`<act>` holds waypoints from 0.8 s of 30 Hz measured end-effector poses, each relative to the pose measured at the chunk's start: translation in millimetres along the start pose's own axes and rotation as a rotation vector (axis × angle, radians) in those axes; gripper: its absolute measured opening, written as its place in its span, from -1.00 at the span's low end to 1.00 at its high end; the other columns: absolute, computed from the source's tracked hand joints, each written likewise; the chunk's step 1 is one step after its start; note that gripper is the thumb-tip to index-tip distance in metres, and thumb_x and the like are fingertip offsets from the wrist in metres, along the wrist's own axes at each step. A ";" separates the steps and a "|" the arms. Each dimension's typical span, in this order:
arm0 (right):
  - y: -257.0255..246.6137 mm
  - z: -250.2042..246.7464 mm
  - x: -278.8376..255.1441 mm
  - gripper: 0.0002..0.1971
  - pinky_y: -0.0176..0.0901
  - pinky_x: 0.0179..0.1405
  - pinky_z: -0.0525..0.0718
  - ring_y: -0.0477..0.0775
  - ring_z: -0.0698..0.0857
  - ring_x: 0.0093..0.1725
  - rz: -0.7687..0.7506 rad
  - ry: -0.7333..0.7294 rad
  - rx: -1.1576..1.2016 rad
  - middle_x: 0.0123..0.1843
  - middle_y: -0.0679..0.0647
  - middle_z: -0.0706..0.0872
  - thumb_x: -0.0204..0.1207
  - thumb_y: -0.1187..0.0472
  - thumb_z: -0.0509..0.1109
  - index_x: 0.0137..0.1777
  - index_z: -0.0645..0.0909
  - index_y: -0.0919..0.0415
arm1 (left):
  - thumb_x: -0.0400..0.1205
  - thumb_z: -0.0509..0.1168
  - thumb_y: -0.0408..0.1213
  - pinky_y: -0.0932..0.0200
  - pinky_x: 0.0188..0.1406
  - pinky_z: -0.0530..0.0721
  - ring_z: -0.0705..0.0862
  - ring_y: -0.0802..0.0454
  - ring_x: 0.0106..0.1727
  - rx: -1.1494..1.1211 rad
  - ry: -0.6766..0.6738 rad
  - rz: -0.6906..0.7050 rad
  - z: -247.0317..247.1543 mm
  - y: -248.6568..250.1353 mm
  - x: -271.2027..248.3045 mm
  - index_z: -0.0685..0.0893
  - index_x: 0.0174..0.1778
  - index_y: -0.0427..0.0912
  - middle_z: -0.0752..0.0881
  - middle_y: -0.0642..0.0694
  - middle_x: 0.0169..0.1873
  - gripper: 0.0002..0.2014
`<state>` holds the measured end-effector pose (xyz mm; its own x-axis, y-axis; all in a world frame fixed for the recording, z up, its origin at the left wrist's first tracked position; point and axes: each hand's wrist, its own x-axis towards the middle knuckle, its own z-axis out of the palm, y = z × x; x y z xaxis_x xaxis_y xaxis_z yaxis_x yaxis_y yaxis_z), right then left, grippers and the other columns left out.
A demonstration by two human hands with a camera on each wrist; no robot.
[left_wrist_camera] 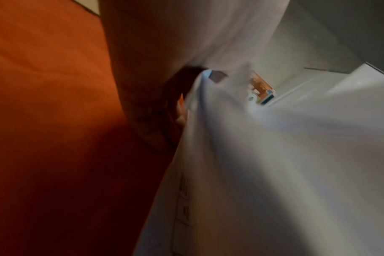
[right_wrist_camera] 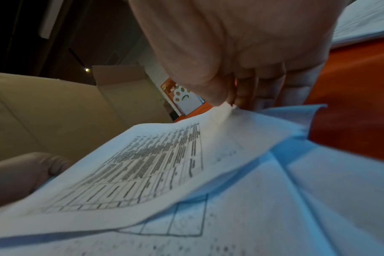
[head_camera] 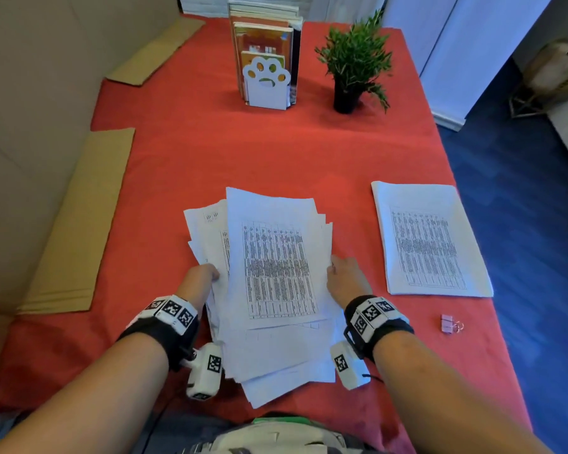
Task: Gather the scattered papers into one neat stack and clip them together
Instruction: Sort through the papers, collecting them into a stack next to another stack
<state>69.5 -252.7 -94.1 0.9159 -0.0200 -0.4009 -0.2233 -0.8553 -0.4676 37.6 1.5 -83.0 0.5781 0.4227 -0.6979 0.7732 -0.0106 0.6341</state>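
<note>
An untidy bundle of printed white papers (head_camera: pixel 276 276) sits in the middle of the red tablecloth (head_camera: pixel 184 152), its sheets fanned and offset. My left hand (head_camera: pixel 204 273) grips the bundle's left edge, my right hand (head_camera: pixel 341 276) its right edge. In the right wrist view the thumb and fingers (right_wrist_camera: pixel 248 90) pinch the sheets (right_wrist_camera: pixel 186 173). The left wrist view is blurred: paper (left_wrist_camera: pixel 274 155) beside a dark hand (left_wrist_camera: pixel 164 112). A second, tidy stack of papers (head_camera: pixel 427 237) lies to the right. A pink binder clip (head_camera: pixel 450 323) lies near the table's right front edge.
At the back stand a white paw-shaped book holder with books (head_camera: pixel 266 80) and a small potted plant (head_camera: pixel 354 67). Flat cardboard pieces (head_camera: pixel 76 231) lie along the left side. The table's right edge drops to a blue floor (head_camera: pixel 522 224).
</note>
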 end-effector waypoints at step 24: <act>4.3 -1.1 -6.8 -0.35 -0.14 0.23 0.56 0.16 0.61 0.25 -0.019 -0.007 0.348 0.26 0.16 0.60 0.38 0.51 0.14 0.48 0.42 0.08 | 0.48 0.32 -0.54 0.13 -0.07 0.54 0.62 -0.11 -0.03 0.341 0.083 0.382 17.4 -18.6 -7.7 0.52 0.19 -0.28 0.64 -0.16 0.00 -0.65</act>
<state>62.7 -256.8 -92.6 0.9192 -0.0013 -0.3938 -0.3072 -0.6280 -0.7150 23.3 -17.3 -95.1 0.8237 0.4011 -0.4007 0.5602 -0.4667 0.6844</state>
